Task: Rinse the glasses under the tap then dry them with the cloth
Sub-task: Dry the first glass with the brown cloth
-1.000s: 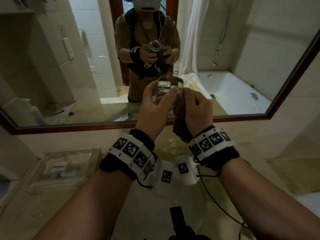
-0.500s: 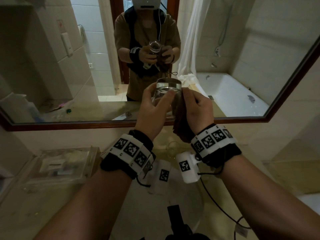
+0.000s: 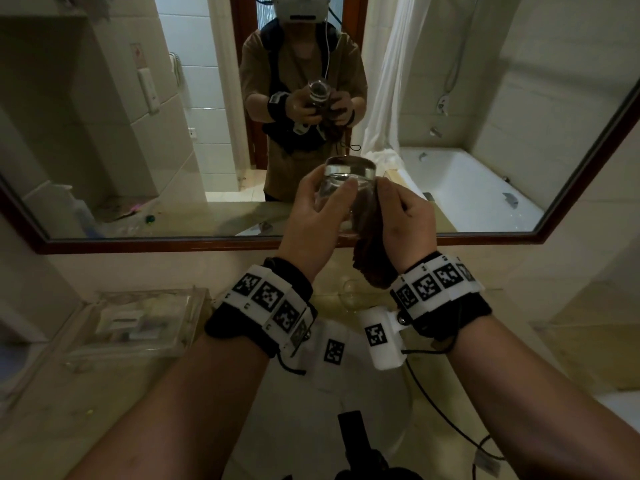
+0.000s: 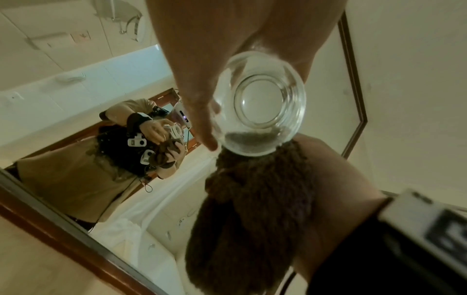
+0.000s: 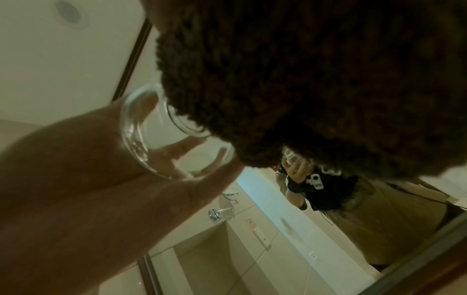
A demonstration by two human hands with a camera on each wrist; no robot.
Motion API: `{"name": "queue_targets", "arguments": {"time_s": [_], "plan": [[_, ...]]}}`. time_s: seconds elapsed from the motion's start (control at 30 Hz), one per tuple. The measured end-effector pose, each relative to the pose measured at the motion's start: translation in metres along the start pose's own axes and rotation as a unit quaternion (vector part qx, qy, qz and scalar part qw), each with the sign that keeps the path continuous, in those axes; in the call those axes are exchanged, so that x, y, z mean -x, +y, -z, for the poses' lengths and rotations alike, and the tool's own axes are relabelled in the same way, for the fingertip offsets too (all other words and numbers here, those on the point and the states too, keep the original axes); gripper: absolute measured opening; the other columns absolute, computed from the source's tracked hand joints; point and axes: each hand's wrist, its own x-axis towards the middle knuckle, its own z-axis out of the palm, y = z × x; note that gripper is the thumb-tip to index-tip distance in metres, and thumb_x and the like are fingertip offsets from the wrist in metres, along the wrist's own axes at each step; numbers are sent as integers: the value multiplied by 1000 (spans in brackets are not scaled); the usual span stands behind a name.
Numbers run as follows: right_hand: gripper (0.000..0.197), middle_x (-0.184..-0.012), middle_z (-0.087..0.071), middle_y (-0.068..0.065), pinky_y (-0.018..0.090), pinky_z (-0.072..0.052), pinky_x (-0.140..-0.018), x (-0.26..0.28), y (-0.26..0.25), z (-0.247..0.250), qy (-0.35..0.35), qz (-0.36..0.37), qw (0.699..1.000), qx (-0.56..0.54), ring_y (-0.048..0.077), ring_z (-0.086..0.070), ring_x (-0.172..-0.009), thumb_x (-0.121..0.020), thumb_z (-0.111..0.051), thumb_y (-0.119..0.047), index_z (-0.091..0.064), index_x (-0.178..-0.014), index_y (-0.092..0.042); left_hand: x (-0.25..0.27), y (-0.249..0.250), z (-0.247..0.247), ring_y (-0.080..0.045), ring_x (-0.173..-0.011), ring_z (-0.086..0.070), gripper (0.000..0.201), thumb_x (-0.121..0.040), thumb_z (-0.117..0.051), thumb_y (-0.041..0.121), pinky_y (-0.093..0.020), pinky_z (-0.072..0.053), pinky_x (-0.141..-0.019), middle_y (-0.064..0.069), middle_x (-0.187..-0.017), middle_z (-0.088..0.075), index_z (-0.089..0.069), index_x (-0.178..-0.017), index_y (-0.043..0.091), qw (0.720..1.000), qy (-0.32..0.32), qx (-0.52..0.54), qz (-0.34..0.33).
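**Two hands, one glass, drying under way**

One glass (image 3: 348,195) was held up before the mirror (image 3: 450,133), above the basin, with its thick base turned away from the person. It was clasped by the left hand (image 3: 311,220), thumb on the near wall and fingers round the far side. A dark brown cloth (image 3: 370,251) was grasped in the right hand (image 3: 408,220) and pressed against the right wall of the glass; its loose end hung below the wrist.

The drying step was judged to be in hand, the rinse of this glass being taken as done. For the next move, the glass would need to be turned within the left grip so that fresh wall was brought against the cloth, and the inside would likely need to be wiped as well. Care would be called for, since wet glass slips easily.

A second glass (image 3: 349,292) was faintly made out on the surface behind the wrists; whether it was wet or dry could not be told. No tap was seen beyond doubt, and the basin was largely hidden by the forearms. From the right wrist, most of the view was blocked by cloth.
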Motion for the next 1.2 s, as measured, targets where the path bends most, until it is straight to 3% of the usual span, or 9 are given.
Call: {"name": "queue_targets", "arguments": {"time_s": [0.1, 0.23, 0.37, 0.5, 0.67, 0.83, 0.93, 1.07, 1.2], "plan": [[30, -90, -70, 4, 25, -52, -72, 4, 6, -1, 4, -11, 1000, 18, 12, -64, -81, -98, -47, -30, -71, -101, -12, -2, 2, 3, -16, -101, -66, 20, -96, -54, 36, -38, -56, -91, -3, -110, -67, -60, -114, 29, 997, -42, -68, -14], [29, -99, -69, 4, 39, -53, -87, 10, 6, -2, 7, -5, 1000, 26, 17, -64, -93, -97, -48, -31, -69, -107, -15, 1, -1, 1, -6, -95, -66, 30, -97, -55, 33, -20, -56, -80, 2, -110, -66, -53, -124, 22, 995, -58, -86, -10], [27, -104, -68, 4, 20, -50, -85, 12, -4, 1, 13, 49, 999, 9, 10, -62, -95, -98, -49, -24, -68, -110, -11, 0, -2, 2, -12, -102, -66, 58, -81, -69, 42, -40, -56, -91, 3, -115, -66, -48, -132, 23, 998, -5, -69, -1], [30, -104, -65, -1, 8, -46, -80, 11, -6, 0, 26, 97, 995, 19, -2, -59, -90, -97, -47, -23, -68, -111, -7, -1, -1, 3, -17, -101, -67, 49, -89, -66, 30, -48, -56, -89, 0, -112, -65, -46, -133, 22, 999, 7, -39, 2], [31, -70, -61, -2, 18, -42, -60, 7, 3, 2, 5, 4, 1000, -16, 2, -54, -62, -99, -46, -24, -65, -75, -20, 5, -4, -3, -17, -105, -66, 49, -93, -61, 18, -35, -58, -86, -5, -119, -64, -43, -139, 16, 1000, -17, -17, -15], [29, -97, -68, 5, 13, -48, -74, 8, -3, 4, 15, 96, 995, 11, 10, -61, -86, -98, -47, -23, -69, -107, -7, -5, -7, 4, -11, -101, -67, 53, -92, -64, 24, -42, -55, -93, 1, -114, -66, -41, -140, 17, 999, 6, -47, -23], [30, -102, -65, 2, 8, -45, -79, 7, -5, 2, 21, 131, 991, 31, 7, -60, -90, -97, -46, -20, -67, -110, -4, -6, -6, 3, -8, -100, -67, 55, -93, -62, 24, -42, -55, -93, 3, -113, -65, -39, -142, 18, 999, 11, -34, -24], [28, -94, -67, 6, 22, -49, -74, 1, 5, 5, 6, 61, 998, -1, 10, -62, -83, -100, -45, -20, -69, -104, -6, -2, -6, -2, -21, -107, -66, 50, -95, -60, 21, -47, -56, -90, -7, -121, -64, -41, -141, 19, 1000, -22, 15, 1], [28, -99, -65, 1, 6, -44, -76, 4, -1, 5, 10, 119, 993, 14, -5, -58, -84, -98, -46, -19, -68, -108, -5, -6, -4, -1, -17, -105, -67, 57, -89, -63, 29, -49, -54, -93, -4, -118, -66, -41, -140, 17, 1000, 2, -1, -13]]}}
